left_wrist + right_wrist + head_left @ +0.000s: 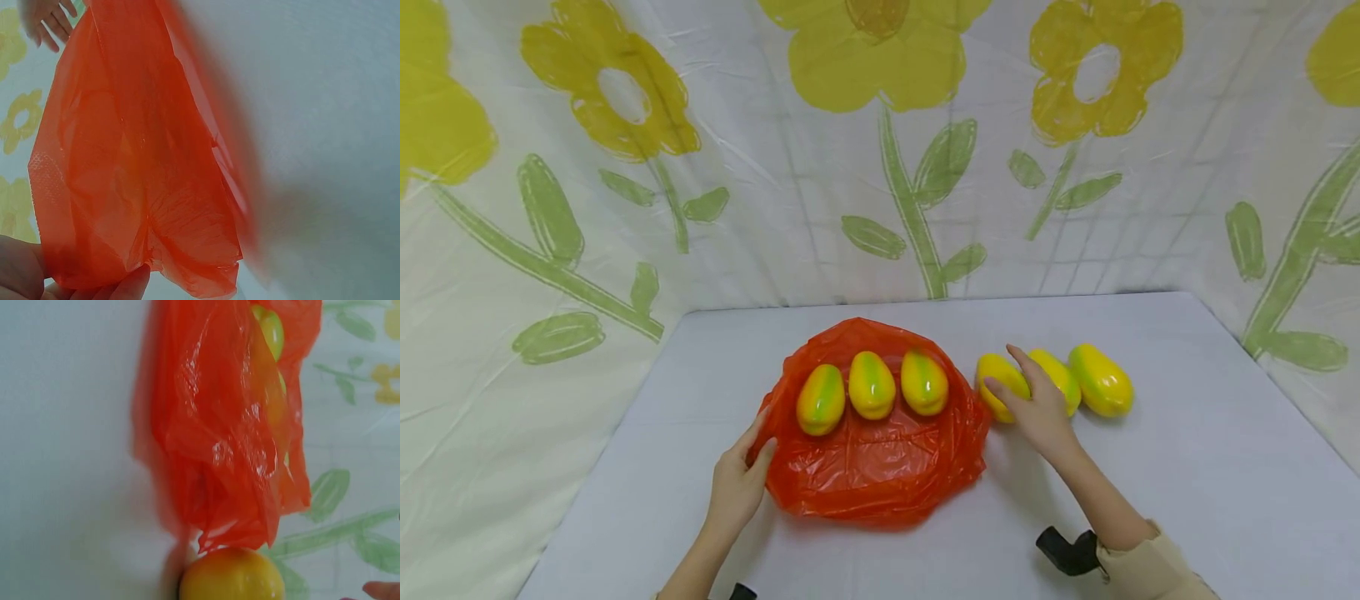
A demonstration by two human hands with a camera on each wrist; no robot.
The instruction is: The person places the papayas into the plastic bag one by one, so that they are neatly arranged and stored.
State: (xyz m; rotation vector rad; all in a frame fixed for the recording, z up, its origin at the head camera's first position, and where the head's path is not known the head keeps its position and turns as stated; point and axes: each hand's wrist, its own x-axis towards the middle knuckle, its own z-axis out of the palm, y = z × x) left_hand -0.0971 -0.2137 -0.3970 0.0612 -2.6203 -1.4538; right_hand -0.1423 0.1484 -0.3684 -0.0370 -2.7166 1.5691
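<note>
Inside the open red plastic bag (880,475), three glossy yellow-green papaya-like fruits (872,385) lie side by side in a row, toward its far side. The bag sits on the white counter (1195,467), its mouth spread wide and its crumpled rim raised around the fruits. To the right of the bag lies a second row of three similar fruits: the nearest papaya-like fruit (998,373) is just beside the rim, the middle papaya-like fruit (1062,377) is partly hidden, and the outermost papaya-like fruit (1102,380) is farthest from the bag.

At the bag's left edge, the left hand (736,485) has its grip closed on the plastic, thumb on one side of the film and fingers on the other. Just right of the bag, the right hand (1037,410) has its grip spread, thumb and fingers apart over the nearest fruit; whether they touch it cannot be told. Behind the bag hangs a pale curtain (760,250) printed with yellow flowers.
</note>
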